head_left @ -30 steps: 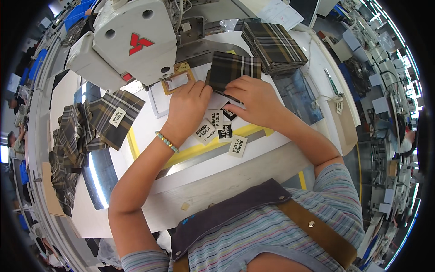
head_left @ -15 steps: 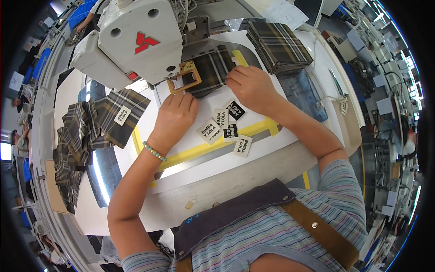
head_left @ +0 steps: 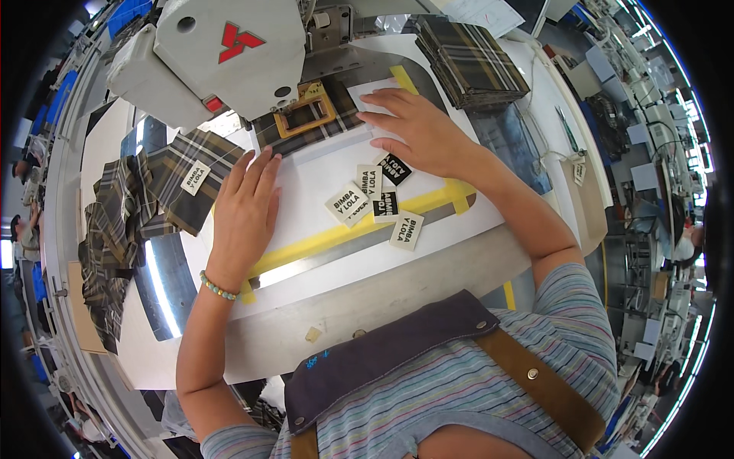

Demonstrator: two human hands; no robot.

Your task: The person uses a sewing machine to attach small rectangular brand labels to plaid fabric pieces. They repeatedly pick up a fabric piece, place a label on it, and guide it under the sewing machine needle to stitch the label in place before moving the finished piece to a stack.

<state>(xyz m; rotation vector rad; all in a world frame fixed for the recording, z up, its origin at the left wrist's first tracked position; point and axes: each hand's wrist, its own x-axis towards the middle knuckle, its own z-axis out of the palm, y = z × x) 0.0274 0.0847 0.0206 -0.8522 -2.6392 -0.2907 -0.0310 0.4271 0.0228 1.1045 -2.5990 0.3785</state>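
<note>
In the head view, spreads the fingers of the left hand [head_left: 243, 206] by the plaid piece [head_left: 349, 111], those of the right hand [head_left: 428, 131] beside its right end. Has it between them under a tan frame [head_left: 307, 128], loose labels [head_left: 369, 182] between the wrists, rumpled plaid pieces [head_left: 115, 218] left of the left hand, a plaid stack [head_left: 474, 61] beyond the right.

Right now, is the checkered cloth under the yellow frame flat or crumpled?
Flat: the plaid cloth lies smooth under the yellow frame, its stripes straight. Whether it has a second layer, I cannot tell.
</note>
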